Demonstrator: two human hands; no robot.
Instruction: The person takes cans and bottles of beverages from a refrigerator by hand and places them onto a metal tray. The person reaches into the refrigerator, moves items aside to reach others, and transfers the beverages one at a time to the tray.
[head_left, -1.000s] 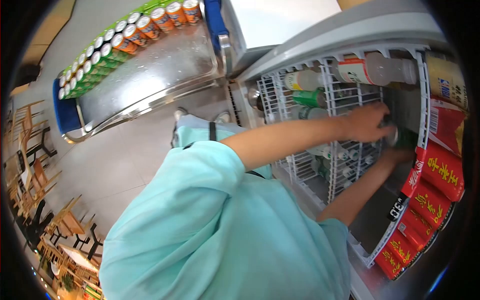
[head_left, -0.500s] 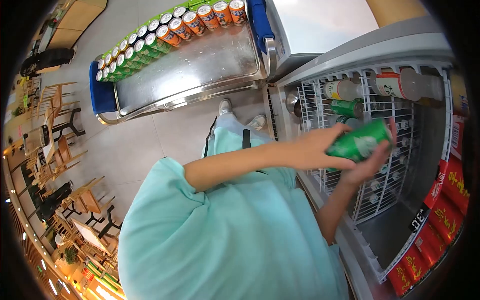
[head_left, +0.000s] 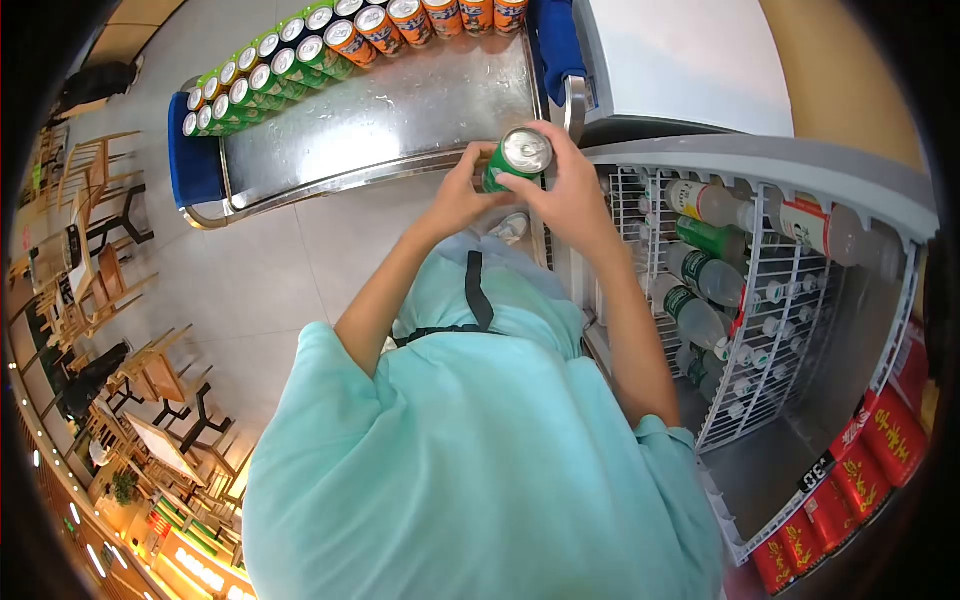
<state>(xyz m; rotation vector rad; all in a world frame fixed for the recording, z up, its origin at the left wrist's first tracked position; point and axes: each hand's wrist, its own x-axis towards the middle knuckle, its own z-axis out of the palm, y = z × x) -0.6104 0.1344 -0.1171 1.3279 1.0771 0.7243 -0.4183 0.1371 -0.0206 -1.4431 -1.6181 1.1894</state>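
Observation:
A green soda can [head_left: 497, 172] with a silver top is between my two hands, above the floor near the cart's end. My left hand [head_left: 468, 188] is closed on its left side, fingertips against the can. From the right, my right hand [head_left: 568, 195] wraps round the same can, its thumb across the front. The can's top faces up toward me, slightly tilted. On the steel cart [head_left: 370, 115] stand rows of green cans [head_left: 285, 68] and orange cans [head_left: 380, 30] along the far edge.
To my right an open cooler [head_left: 765, 165] has white wire racks [head_left: 760, 400] with several bottles [head_left: 700, 315] lying in it. Red cans [head_left: 865, 470] line its outer side. A white box-like unit [head_left: 680, 65] stands behind it. Wooden chairs [head_left: 105, 270] are at left.
Both hands have carried the green can left, from above the cooler to beside the cart's end. The can has turned from lying sideways to top up. My view has shifted slightly.

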